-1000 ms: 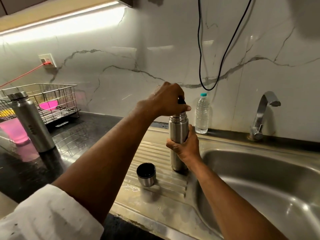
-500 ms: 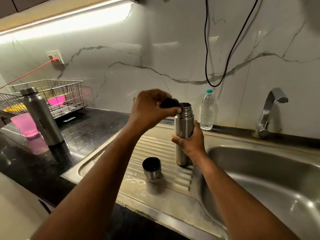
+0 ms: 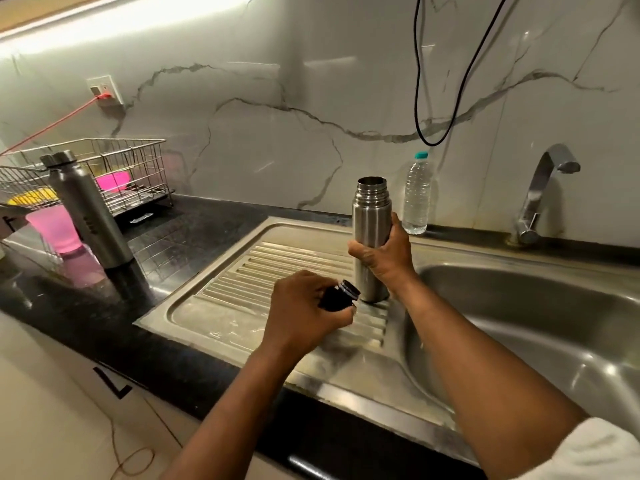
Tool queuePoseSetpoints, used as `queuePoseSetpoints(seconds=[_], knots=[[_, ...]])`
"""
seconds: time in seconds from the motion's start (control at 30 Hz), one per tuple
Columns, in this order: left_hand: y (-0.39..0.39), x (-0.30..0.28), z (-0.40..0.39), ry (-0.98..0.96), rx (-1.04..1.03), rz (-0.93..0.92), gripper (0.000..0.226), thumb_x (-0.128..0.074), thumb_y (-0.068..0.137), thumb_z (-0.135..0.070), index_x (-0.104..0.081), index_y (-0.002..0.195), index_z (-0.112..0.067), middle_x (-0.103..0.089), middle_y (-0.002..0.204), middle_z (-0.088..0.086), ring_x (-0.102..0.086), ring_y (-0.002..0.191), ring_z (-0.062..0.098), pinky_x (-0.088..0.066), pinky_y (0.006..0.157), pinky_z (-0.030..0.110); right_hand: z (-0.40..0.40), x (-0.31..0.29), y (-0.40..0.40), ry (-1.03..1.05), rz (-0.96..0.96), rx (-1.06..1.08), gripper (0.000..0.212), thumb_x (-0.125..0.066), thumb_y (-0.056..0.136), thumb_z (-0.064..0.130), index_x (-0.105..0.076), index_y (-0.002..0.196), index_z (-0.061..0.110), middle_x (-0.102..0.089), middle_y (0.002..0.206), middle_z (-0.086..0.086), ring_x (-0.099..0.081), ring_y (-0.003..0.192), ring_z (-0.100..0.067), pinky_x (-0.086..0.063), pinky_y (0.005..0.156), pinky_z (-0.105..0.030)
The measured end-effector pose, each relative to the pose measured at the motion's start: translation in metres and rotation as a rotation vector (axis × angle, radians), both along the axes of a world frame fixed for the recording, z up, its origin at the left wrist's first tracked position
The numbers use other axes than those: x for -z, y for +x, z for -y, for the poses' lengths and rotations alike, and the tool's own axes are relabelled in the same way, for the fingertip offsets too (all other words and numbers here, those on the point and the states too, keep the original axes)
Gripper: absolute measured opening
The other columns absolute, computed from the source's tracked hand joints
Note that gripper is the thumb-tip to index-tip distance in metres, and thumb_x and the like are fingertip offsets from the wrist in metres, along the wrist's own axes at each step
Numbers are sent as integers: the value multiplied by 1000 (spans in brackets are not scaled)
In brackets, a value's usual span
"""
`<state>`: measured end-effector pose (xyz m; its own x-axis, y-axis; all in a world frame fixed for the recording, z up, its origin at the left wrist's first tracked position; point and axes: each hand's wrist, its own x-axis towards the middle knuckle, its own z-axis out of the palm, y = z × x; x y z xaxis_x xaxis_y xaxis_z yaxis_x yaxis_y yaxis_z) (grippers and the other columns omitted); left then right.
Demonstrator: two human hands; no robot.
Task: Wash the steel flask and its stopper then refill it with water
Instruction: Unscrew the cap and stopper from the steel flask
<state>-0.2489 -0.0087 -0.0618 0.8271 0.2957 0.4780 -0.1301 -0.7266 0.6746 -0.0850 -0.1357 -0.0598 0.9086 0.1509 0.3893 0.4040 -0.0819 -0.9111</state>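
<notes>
1. Head view, the only one. Steel flask stands upright on the ribbed drainboard of the sink, mouth open, neck threads bare.
2. Right hand wraps the flask at mid-body, fingers curled round it; base rests on the drainboard.
3. Left hand holds the black stopper low over the drainboard, just left of the flask base, threaded end pointing toward the flask.
4. Tap at back right; no water seen running. Basin looks dry as far as can be told.
5. Bystanders: plastic water bottle behind the flask; second steel bottle and wire dish rack on the dark desk at left.
6. Progress, judged: stopper off, so opening is done. Washing of flask and stopper and the refill remain, all yet to start.
</notes>
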Motion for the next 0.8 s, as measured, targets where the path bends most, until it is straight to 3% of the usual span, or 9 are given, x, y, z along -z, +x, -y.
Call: queuePoseSetpoints(seconds=[0.2,0.3,0.37,0.4,0.47,0.53,0.6,0.8], knots=[[-5,18,14,256,-4,26,41,-96,62,-51,-83,91,-27,-64,80,-13,-57,65,6,-48,62,27,0,-1,-1,-4,1,-11,73,-93,66,24,-54,127,24,-67,111,1,-68,99,-17,-59,90,-43],[-1,17,11,276,-43,12,42,-95,64,-52,-82,94,-25,-63,83,-13,-55,66,5,-41,63,21,0,-1,0,-4,-3,-12,74,-93,67,25,-53,130,23,-67,112,-1,-68,99,-18,-60,89,-42],[-1,17,4,286,-73,-21,44,-93,66,-54,-82,98,-25,-67,88,-12,-59,73,8,-53,76,29,0,0,0,-8,-5,-18,74,-93,67,27,-53,130,23,-67,112,0,-68,99,-17,-60,89,-42],[-2,18,1,311,-89,-26,45,-92,68,-56,-81,99,-25,-70,90,-11,-63,78,9,-54,93,37,0,0,1,-10,-5,-18,74,-93,66,27,-53,129,24,-67,112,0,-68,99,-17,-60,88,-42],[-4,20,-3,394,-133,-26,48,-86,70,-65,-82,101,-29,-76,95,-11,-71,96,10,-26,123,52,0,1,1,-8,-1,-16,73,-93,66,28,-54,128,24,-67,111,1,-68,98,-16,-61,87,-40],[-4,20,-4,468,-174,-51,52,-79,70,-74,-82,101,-32,-79,102,-11,-65,121,11,-4,125,56,0,1,1,-7,2,-16,72,-93,66,28,-54,127,23,-67,110,0,-68,97,-16,-60,86,-39],[-3,19,-4,490,-192,-111,53,-75,72,-77,-82,105,-35,-79,107,-12,-53,137,15,3,124,58,0,1,1,-8,2,-17,72,-93,66,27,-54,127,23,-67,110,0,-68,97,-16,-60,85,-38],[-5,14,-6,513,-201,-158,52,-76,68,-79,-81,102,-39,-78,99,-14,-47,142,11,14,124,58,0,0,2,0,2,-25,72,-92,68,23,-53,129,22,-67,111,-1,-68,98,-16,-59,83,-34]])
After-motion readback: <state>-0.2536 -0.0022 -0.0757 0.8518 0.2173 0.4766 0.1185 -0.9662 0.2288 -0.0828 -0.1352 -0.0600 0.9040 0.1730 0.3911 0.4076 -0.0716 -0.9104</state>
